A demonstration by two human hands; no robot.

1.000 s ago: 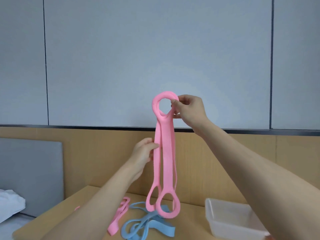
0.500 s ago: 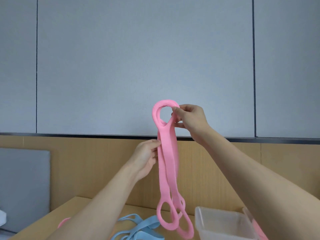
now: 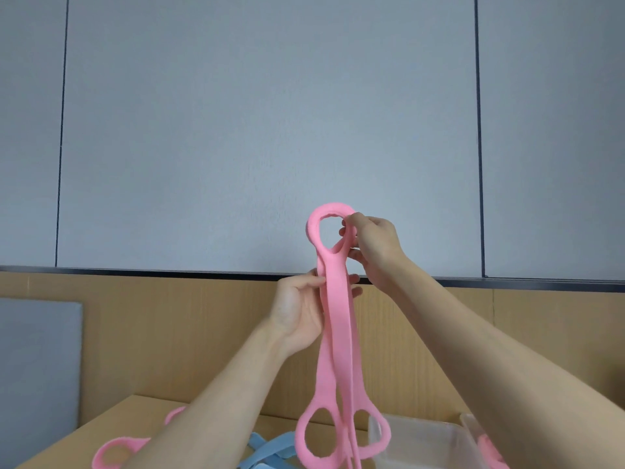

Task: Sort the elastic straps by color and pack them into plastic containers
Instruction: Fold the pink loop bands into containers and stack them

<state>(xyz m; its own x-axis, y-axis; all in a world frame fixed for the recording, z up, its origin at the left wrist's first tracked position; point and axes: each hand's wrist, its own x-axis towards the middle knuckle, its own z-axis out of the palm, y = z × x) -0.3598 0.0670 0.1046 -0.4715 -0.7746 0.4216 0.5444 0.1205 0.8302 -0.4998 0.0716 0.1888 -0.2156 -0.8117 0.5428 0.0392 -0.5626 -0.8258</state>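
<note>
Head view, the only one.

- Right hand (image 3: 375, 247) is raised in front of the wall (image 3: 236, 130) and pinches the top loop of a pink strap (image 3: 338, 333) between thumb and fingertips. Held high, so the doubled strap hangs straight and its length can be gathered.
- Left hand (image 3: 297, 309) is just below. Its thumb is on the near side and its fingers curl round behind the band. That reads as a loose guiding grasp, likely to steady the strands or start a fold.
- The strap's lower loops dangle just above the table (image 3: 142, 414), in front of the near wall of a clear container (image 3: 419, 445). It is not in the container yet.
- A second container (image 3: 471, 423) stands just to the right, with something pink showing inside. I cannot tell how much.
- On the table sit blue straps (image 3: 270, 446), partly hidden by the left forearm, and another pink strap (image 3: 115, 455) to their left.
- Judgement: the pinks are being packed first, and the blues are yet to be sorted.
</note>
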